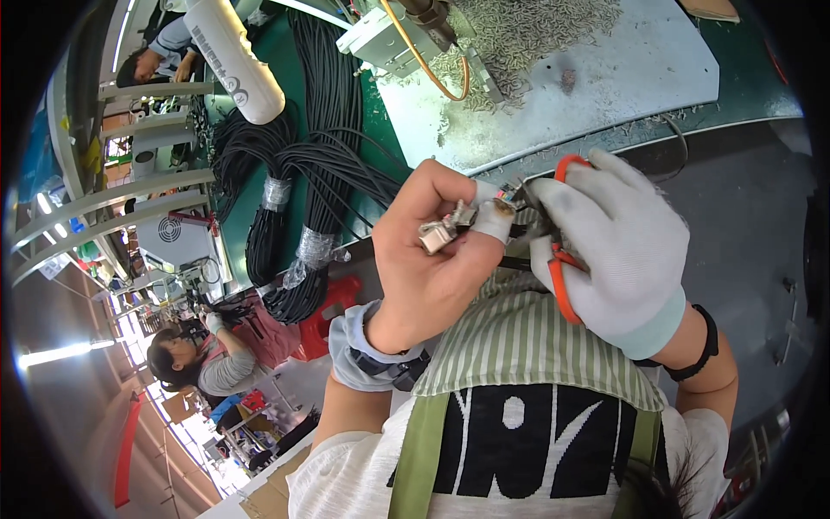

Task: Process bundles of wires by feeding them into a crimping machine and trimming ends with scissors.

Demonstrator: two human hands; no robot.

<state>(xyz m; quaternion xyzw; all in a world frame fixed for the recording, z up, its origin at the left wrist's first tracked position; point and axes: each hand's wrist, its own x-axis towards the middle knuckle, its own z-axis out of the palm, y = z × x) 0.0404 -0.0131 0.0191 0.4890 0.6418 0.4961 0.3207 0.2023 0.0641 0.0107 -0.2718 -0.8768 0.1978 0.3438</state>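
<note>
My left hand (pixel 424 290) is closed, with white coverings on the thumb and index fingertips, one of them stained brown. Those two fingertips pinch the end of a black cable (pixel 517 263), where small coloured wires (pixel 503 197) show. A small light-coloured metal connector piece (pixel 438 234) sits against the curled fingers of the same hand. In a white knit glove, my right hand (pixel 618 246) grips scissors with orange handles (pixel 564 290). Their dark blades (pixel 524 195) point left and lie close to the wires; whether they touch is too small to tell.
Bundles of black cable (pixel 324 173), wrapped in clear film, lie on the green table to the left. Beyond my hands, a pale board (pixel 536 117) carries a machine (pixel 393 39) and a heap of small metal pieces (pixel 553 26). A red stool (pixel 333 316) and two other people are at left.
</note>
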